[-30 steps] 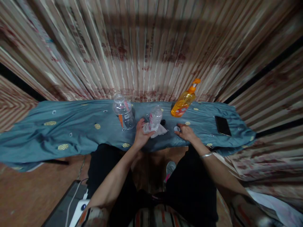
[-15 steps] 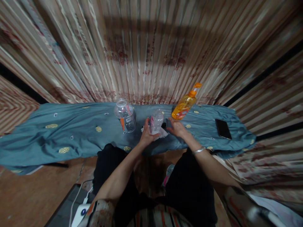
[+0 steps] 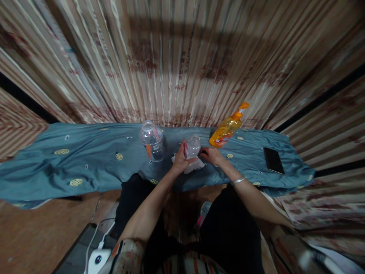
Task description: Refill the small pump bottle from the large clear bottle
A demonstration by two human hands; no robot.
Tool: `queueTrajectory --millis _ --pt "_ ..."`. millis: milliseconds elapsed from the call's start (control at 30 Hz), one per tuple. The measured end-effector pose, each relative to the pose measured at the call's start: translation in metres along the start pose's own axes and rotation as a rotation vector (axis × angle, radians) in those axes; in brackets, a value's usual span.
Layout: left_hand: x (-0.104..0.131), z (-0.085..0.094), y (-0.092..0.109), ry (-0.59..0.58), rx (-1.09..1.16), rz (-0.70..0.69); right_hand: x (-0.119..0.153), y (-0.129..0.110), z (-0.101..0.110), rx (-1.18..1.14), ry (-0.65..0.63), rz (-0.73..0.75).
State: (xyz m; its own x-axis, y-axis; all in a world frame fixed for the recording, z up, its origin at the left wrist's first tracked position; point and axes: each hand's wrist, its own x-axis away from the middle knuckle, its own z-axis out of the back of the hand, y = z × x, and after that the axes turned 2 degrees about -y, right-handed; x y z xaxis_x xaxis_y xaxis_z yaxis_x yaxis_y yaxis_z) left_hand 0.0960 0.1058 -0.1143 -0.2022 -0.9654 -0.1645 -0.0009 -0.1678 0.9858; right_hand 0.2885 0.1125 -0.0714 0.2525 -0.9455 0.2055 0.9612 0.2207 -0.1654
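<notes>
Left hand (image 3: 180, 161) grips small bottle (image 3: 193, 146), fingers wrapped round it, over tissue (image 3: 191, 166). Right hand (image 3: 210, 155) rests just beside bottle; its fingers' state unclear.

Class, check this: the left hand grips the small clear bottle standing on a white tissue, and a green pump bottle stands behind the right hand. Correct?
Not quite. The head view shows the pump bottle is orange, not green. The rest holds: the left hand grips the small clear bottle on the white tissue, and the right hand is in front.

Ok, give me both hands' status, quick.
Left hand: closed around the small clear bottle.
Right hand: on the cloth beside that bottle; grip cannot be told.
</notes>
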Motion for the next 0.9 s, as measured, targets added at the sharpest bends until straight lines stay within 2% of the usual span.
queueTrajectory --millis 100,200,300,400,500,600,800,900 --pt "0.0 0.0 0.003 0.012 -0.021 0.021 0.011 0.012 0.029 -0.143 0.171 0.014" --pt "0.002 0.001 0.007 0.023 -0.031 0.014 0.023 0.008 0.069 -0.366 0.342 0.147" --pt "0.003 0.0 0.008 0.03 -0.032 -0.022 0.034 -0.014 0.105 -0.37 0.312 0.289" --pt "0.003 -0.001 0.005 0.038 -0.033 -0.046 0.04 -0.04 0.127 -0.18 0.243 0.406" --pt "0.003 -0.003 0.001 0.047 -0.034 -0.057 0.036 -0.058 0.134 0.034 0.191 0.498" --pt "0.003 -0.003 -0.001 0.06 -0.042 -0.067 0.029 -0.068 0.135 0.227 0.128 0.522" --pt "0.001 -0.004 -0.005 0.058 -0.056 -0.074 0.024 -0.088 0.143 0.417 0.027 0.451" --pt "-0.001 -0.004 -0.007 0.057 -0.02 -0.065 0.022 -0.094 0.145 0.479 0.016 0.378"
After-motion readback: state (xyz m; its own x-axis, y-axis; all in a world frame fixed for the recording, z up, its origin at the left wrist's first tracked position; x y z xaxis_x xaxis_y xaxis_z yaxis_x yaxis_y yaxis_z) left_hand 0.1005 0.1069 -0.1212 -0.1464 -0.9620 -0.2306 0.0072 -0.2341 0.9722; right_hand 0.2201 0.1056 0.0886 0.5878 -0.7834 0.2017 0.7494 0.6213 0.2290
